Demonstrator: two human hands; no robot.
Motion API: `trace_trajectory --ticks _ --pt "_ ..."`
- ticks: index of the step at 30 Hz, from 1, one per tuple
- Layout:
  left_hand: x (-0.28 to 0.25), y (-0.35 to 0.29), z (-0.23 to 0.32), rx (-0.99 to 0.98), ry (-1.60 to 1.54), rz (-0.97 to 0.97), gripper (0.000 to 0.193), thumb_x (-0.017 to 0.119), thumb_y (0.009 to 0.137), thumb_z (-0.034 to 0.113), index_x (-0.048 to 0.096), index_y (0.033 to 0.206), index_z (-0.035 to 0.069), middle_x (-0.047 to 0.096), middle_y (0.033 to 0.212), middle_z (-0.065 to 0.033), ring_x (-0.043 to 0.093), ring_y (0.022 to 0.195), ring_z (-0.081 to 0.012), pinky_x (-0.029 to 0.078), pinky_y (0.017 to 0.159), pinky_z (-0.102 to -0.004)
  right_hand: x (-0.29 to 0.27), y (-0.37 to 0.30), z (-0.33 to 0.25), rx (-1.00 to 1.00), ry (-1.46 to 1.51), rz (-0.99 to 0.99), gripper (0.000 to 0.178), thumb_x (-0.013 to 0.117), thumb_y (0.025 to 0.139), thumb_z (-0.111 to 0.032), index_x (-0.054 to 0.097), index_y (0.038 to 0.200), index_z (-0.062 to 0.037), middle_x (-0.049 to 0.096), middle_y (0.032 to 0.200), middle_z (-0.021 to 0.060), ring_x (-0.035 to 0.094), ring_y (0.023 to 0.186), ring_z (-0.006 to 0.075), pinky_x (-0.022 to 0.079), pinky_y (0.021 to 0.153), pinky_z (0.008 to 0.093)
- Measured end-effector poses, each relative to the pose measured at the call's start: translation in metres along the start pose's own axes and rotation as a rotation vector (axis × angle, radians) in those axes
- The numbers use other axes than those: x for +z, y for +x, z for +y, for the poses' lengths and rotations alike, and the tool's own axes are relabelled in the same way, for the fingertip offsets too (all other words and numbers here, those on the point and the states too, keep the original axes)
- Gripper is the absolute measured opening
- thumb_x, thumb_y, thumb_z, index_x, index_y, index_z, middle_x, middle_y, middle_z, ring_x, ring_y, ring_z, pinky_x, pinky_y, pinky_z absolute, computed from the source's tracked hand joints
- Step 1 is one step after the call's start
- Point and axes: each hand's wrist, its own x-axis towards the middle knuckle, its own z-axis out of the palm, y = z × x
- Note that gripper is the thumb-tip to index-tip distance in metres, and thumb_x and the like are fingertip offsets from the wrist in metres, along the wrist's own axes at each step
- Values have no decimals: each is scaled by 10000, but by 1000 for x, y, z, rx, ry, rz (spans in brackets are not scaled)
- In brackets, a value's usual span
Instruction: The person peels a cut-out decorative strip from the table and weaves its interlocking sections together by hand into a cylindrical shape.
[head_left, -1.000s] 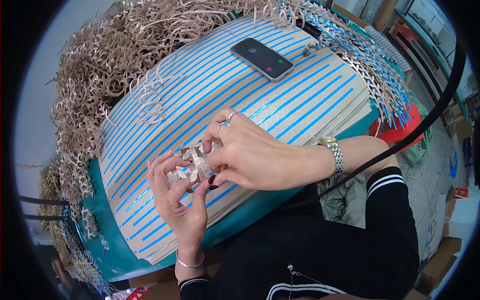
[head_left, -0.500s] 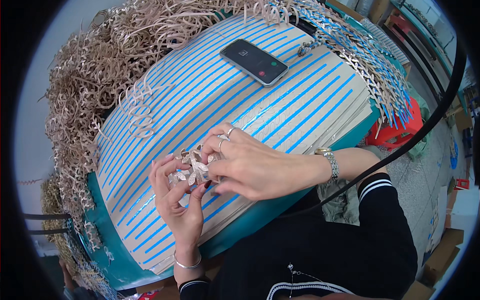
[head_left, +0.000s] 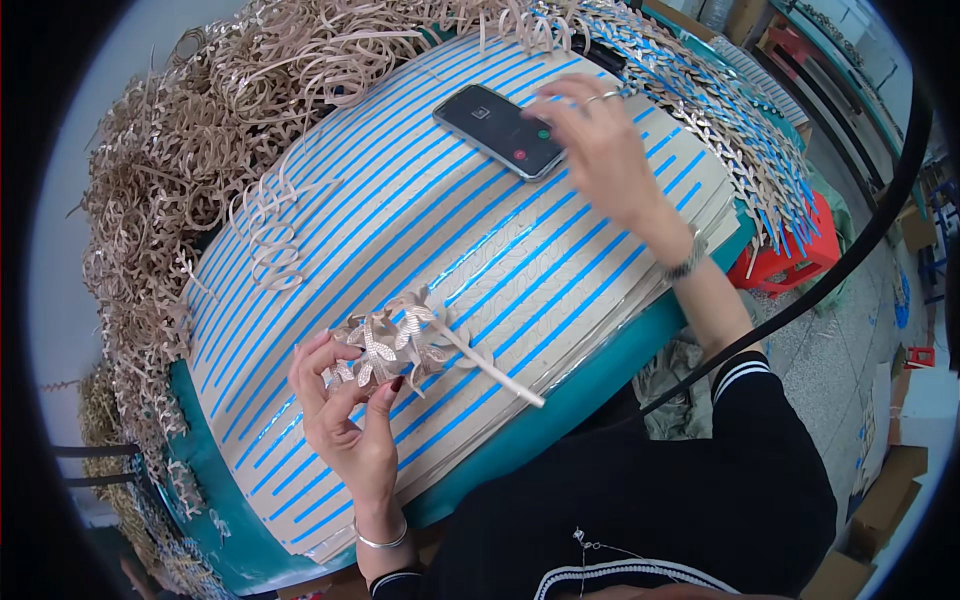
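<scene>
My left hand [head_left: 348, 425] is closed on a coiled leaf-trimmed strip [head_left: 380, 360], pinching it between thumb and fingers. The leaves are pale beige-gold with a patterned surface. From the coil a plain narrow tail [head_left: 495, 375] sticks out toward the near edge of the table. Up and to the right, my right hand [head_left: 605, 165] hovers at the right end of a smartphone [head_left: 490, 130], its fingers loosely apart and nothing visible in them. The phone lies face up with its screen lit; whether a fingertip touches it I cannot tell.
Beige sheets with blue stripes [head_left: 330, 270] cover the teal table [head_left: 600, 380]. Tangled leaf strips [head_left: 170, 170] heap along the left and far sides. Blue-marked leaf strips [head_left: 720, 140] hang over the right edge, near a red stool [head_left: 800, 245]. A black cable [head_left: 830, 290] crosses at right.
My right hand has let go of the leaf strip and moved up and right to the phone. My left hand still holds the coil, whose plain tail now shows.
</scene>
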Motion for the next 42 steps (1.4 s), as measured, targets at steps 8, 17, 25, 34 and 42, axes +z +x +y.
trace_trajectory --ticks 8,17,25,34,42 --pt "13 2 1 -149 -190 67 150 757 637 33 608 623 35 584 1022 -66 467 1188 -333 340 1000 -455 12 -39 44 123 -221 -142 533 536 644 159 683 1052 -151 535 1259 121 385 1259 384 373 1020 493" --pt "15 -1 -3 -157 -219 50 158 757 643 36 600 629 31 582 1045 -73 477 1182 -336 365 981 -439 12 -40 45 91 -236 -196 538 532 648 141 691 1057 -169 530 1272 124 369 1269 384 369 1015 495" --pt "9 -5 -13 -160 -310 94 94 733 722 11 651 766 6 576 1075 -89 541 1112 -274 506 681 -275 4 -25 1 108 -10 -68 416 524 787 70 635 1140 -120 555 1225 154 466 1187 354 389 983 442" --pt "19 -7 -24 -256 -559 144 70 683 759 -19 672 823 6 573 1092 -73 537 809 -104 433 583 -213 -7 0 -19 -41 -72 134 260 561 843 22 657 1070 -61 636 1118 92 595 1034 255 484 866 338" --pt "20 -10 -27 -295 -576 117 97 705 743 -6 684 837 -1 547 1128 -82 513 833 -77 393 591 -188 16 -42 57 245 39 158 371 437 723 103 702 904 -84 651 1059 97 551 1019 290 442 896 379"
